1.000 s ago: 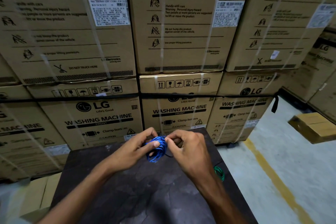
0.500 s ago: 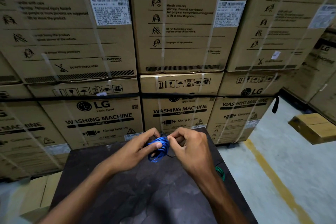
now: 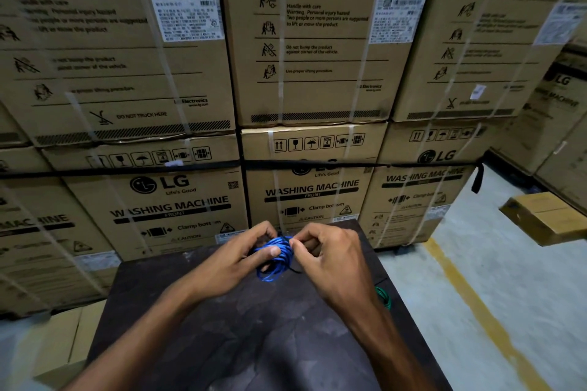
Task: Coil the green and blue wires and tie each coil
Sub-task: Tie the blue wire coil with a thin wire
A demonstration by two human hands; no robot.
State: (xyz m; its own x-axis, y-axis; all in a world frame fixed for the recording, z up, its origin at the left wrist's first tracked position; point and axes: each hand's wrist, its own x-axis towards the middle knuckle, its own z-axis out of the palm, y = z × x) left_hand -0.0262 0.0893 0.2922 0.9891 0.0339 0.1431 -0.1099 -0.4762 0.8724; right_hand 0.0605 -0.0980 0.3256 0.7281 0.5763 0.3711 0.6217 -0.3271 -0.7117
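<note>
A coil of blue wire [image 3: 275, 259] is held above the far part of the dark table [image 3: 247, 336]. My left hand [image 3: 241, 255] grips the coil's left side, thumb pressed across the loops. My right hand [image 3: 330, 259] pinches at the coil's top right edge, where a thin dark tie strand [image 3: 293, 269] sticks out below. A coil of green wire [image 3: 382, 295] lies on the table's right edge, mostly hidden behind my right forearm.
Stacked washing machine cartons [image 3: 178, 200] wall off the space just behind the table. A small cardboard box [image 3: 546, 216] lies on the concrete floor at the right, beside a yellow floor line [image 3: 476, 311]. More cardboard [image 3: 60, 346] sits low at the left.
Both hands with the blue coil have shifted slightly away from me and to the right. The grip on the coil looks the same.
</note>
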